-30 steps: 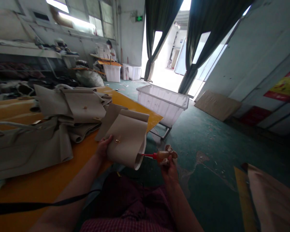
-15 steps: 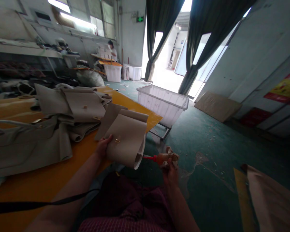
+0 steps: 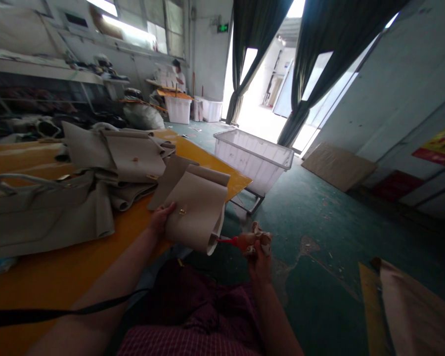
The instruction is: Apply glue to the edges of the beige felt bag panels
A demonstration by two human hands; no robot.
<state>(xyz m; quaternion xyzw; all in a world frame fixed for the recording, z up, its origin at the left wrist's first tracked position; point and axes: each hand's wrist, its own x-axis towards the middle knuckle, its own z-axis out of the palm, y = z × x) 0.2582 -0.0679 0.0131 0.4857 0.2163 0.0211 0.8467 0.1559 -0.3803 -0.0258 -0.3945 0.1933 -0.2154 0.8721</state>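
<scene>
My left hand [image 3: 160, 219] holds a curled beige leather bag panel [image 3: 200, 212] from below, with the thumb near a small brass stud [image 3: 182, 211] on its face. My right hand [image 3: 260, 262] grips a screwdriver with an amber handle [image 3: 246, 241] and a red shaft [image 3: 228, 240]. A crumpled pale material [image 3: 261, 238] covers part of the hand and handle. The shaft tip reaches the panel's rolled lower edge, and I cannot tell if they touch. Beside my left hand, several beige leather bag pieces [image 3: 128, 163] lie heaped on an orange-yellow table [image 3: 59, 247].
A clear plastic crate [image 3: 254, 165] on a metal stand is just past the table's far corner. To the right, a worn green floor [image 3: 319, 222] is littered with scraps. A seated person [image 3: 178, 74] works far back among white bins. A large tan sheet [image 3: 408, 311] lies at lower right.
The whole scene has shifted slightly with my head. Both hands keep the same hold, and the panel and screwdriver stay close together.
</scene>
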